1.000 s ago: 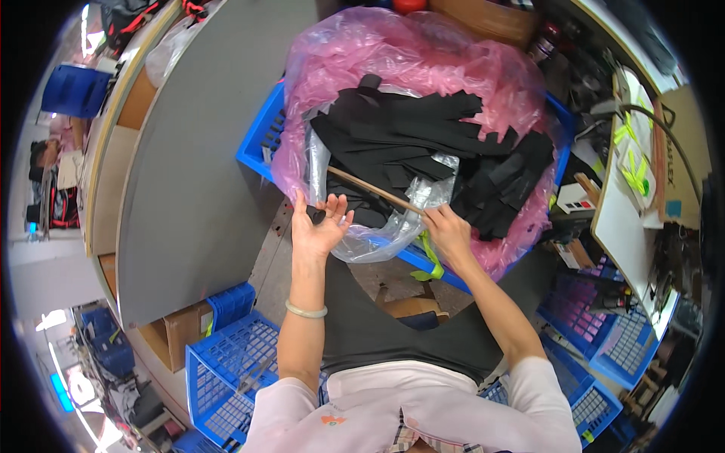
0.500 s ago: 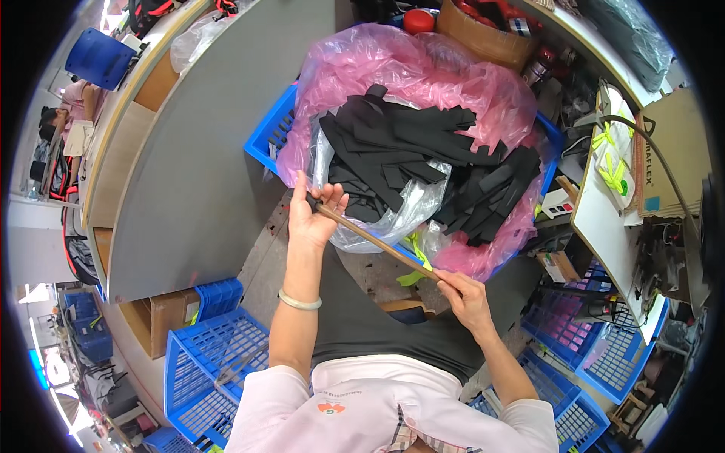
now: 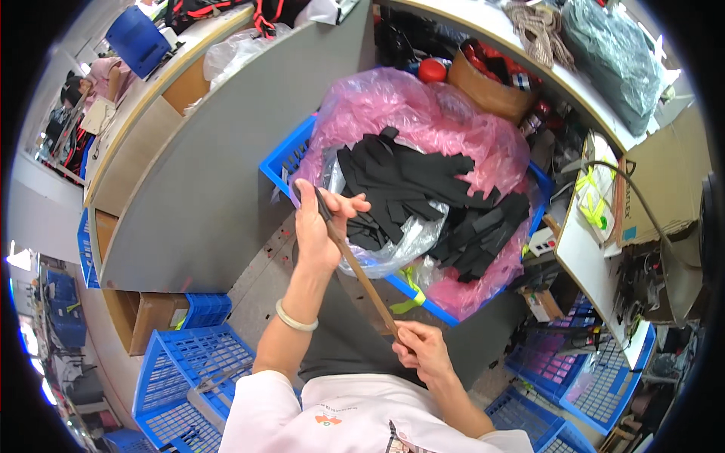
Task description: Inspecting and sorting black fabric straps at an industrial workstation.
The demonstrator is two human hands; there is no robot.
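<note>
A thin brown strap (image 3: 361, 275) is stretching diagonally between both hands, above the person's lap. The left hand (image 3: 321, 226) is closing its grip around the strap's upper end, fingers curled over it. The right hand (image 3: 423, 351) is pinching the lower end tight. Just beyond, black fabric strips (image 3: 423, 192) are lying in a pink plastic bag (image 3: 423, 113) lining a blue crate (image 3: 283, 162).

Matt black cloth strips (image 3: 423, 189) lie on glossy, crinkled pink plastic sheeting (image 3: 423, 113) lining a blue moulded-plastic crate (image 3: 283, 162), beside a thin brown, possibly wooden, stick (image 3: 362, 275).
</note>
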